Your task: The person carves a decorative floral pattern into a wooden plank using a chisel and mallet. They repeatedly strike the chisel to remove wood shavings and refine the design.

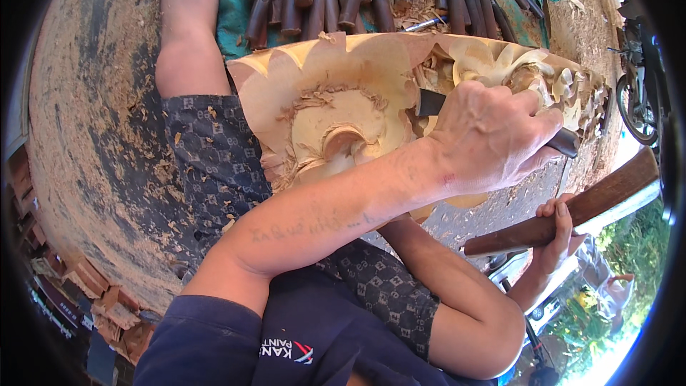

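A pale wood carving (268,89) with scalloped, petal-like edges lies across the view in front of my legs, with curled shavings in its hollows. My left hand (493,132) reaches across my body and is closed around a wood chisel (430,103). The chisel's dark flat blade sticks out left of the fist, over the carving's middle; its handle end shows on the right. Whether its edge touches the wood, I cannot tell. Farther right and lower, my right hand (557,236) grips a long brown wooden mallet (600,200), held apart from the chisel.
Many dark-handled chisels (291,11) lie in rows on a green cloth (232,0) beyond the carving. A blue pen (425,25) lies among them. Shavings litter the floor (100,171). Bricks (118,307) are stacked at lower left; a wheeled vehicle (636,104) stands far right.
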Tool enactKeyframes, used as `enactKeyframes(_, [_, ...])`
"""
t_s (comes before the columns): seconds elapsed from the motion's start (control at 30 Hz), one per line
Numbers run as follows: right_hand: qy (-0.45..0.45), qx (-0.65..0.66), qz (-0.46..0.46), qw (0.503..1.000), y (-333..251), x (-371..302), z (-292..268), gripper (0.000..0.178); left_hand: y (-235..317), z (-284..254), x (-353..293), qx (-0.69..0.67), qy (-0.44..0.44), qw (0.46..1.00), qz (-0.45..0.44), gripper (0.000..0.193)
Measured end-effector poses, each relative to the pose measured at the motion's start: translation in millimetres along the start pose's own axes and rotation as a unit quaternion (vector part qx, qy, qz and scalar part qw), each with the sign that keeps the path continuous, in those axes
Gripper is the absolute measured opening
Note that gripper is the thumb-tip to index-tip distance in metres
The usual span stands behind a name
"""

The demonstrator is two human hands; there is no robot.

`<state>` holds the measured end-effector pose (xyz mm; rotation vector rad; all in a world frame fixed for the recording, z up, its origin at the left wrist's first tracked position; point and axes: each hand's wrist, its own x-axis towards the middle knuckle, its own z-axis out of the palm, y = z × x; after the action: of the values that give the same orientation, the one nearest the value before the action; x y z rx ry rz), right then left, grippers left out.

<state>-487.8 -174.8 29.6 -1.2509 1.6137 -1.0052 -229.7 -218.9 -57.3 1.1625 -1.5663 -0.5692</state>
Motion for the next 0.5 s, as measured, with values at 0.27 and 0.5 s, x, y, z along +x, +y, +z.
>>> enactKeyframes(0.27, [0.064,-0.327,0.008,0.943,17.1,-13.5,8.7,0.038,-1.9,0.2,-2.1,-0.024,0.023,0.999,-0.031,0.037])
enactKeyframes(0.5, [0.009,-0.211,-0.016,0.977,8.9,-11.5,6.7,0.034,-0.8,-4.2,0.2,-0.036,0.062,0.997,-0.030,0.037])
